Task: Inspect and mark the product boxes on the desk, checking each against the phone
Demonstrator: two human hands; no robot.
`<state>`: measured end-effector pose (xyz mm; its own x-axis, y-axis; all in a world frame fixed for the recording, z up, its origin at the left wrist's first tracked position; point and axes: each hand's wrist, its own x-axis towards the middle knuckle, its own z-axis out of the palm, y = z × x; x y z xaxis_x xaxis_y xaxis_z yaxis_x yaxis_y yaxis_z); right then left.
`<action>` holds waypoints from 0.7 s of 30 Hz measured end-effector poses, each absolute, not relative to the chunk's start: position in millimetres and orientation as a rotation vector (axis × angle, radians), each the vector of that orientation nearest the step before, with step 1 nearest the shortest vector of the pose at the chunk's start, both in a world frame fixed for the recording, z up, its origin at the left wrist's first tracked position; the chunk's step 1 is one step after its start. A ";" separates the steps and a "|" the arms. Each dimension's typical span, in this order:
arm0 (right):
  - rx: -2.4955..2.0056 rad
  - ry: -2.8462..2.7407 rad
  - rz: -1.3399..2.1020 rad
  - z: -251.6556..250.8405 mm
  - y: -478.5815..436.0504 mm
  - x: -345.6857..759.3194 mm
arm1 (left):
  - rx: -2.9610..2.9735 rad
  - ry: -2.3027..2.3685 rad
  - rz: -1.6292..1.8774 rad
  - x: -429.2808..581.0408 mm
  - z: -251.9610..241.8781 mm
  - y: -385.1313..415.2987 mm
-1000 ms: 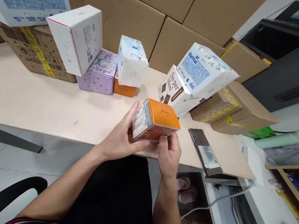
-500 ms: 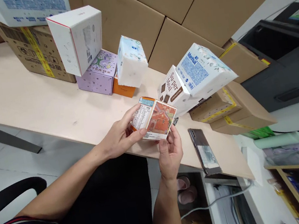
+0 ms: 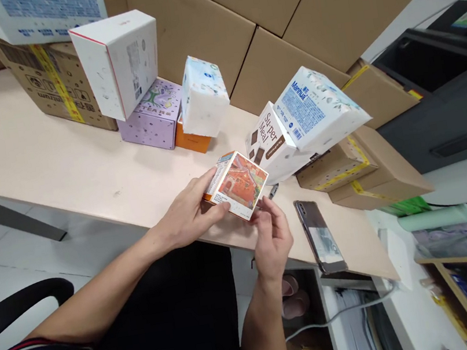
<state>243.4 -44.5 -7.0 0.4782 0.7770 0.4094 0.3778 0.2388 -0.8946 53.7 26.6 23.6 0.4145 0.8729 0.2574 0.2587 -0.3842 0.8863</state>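
Observation:
A small orange and white box (image 3: 241, 182) with a picture of reddish buildings on one face is tilted above the table's front edge. My left hand (image 3: 190, 210) grips it from its left side, thumb across the printed face. My right hand (image 3: 271, 233) is at the box's lower right corner, its fingers curled and bent together; whether they press on the box is hard to tell. Behind it stands a white Su-per Meal box (image 3: 271, 146), with a Manhua tissue pack (image 3: 315, 107) leaning against it.
A phone (image 3: 319, 235) lies on the table (image 3: 85, 179) to the right. At the back are a purple tea box (image 3: 151, 123), a white box (image 3: 124, 62), a small tissue pack (image 3: 205, 97) on an orange box (image 3: 192, 139), and cardboard boxes (image 3: 203, 33).
The box has turned so its picture face shows more fully and its text side less. My right hand has shifted slightly right, towards the box's corner.

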 end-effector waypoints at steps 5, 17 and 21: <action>-1.892 -1.570 -0.251 5.2 -29.7 289.7 | 1.907 1.013 1.000 55.8 27.1 26.0; -1.936 -1.960 -0.264 25.1 -17.6 307.8 | 2.055 1.249 0.858 57.3 27.1 22.9; -1.400 -1.155 -0.025 27.5 -22.2 295.4 | 2.188 1.300 0.835 58.4 24.4 20.1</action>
<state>295.4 -22.2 27.5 0.4969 0.5961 0.6307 0.6229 0.2610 -0.7375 58.4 20.1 24.4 0.3694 0.8905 0.2656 0.6119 -0.4482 0.6517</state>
